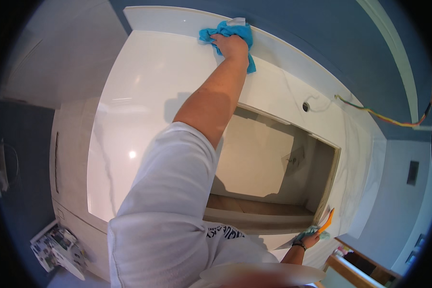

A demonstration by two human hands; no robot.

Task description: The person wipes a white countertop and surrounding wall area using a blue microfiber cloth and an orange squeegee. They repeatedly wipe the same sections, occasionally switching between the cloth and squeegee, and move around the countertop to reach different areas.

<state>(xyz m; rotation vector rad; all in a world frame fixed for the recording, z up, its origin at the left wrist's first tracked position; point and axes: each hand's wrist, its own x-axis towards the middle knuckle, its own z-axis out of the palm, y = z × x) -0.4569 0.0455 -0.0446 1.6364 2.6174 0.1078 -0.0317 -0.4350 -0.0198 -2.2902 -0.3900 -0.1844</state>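
Observation:
My left hand [233, 46] presses a bright blue cloth [246, 36] against the upstand [172, 19] at the back of a white, grey-veined countertop [129, 90]. A small white piece [236, 22] shows at the cloth's top edge; I cannot tell if it is part of it. At the lower right, my right hand [311, 240] grips an orange-handled tool [326, 221], perhaps a scraper. A pale green cloth [308, 232] is bunched at that hand. Between my arms lies a rectangular cutout [255, 154] in the countertop, with the cabinet interior visible below.
Behind the cutout is a round hole [306, 106]. Loose coloured wires [381, 117] hang from the blue wall [309, 21]. Cabinet fronts [70, 151] drop away at left. A cluttered container [59, 248] stands lower left, and a wooden-edged unit [356, 268] lower right.

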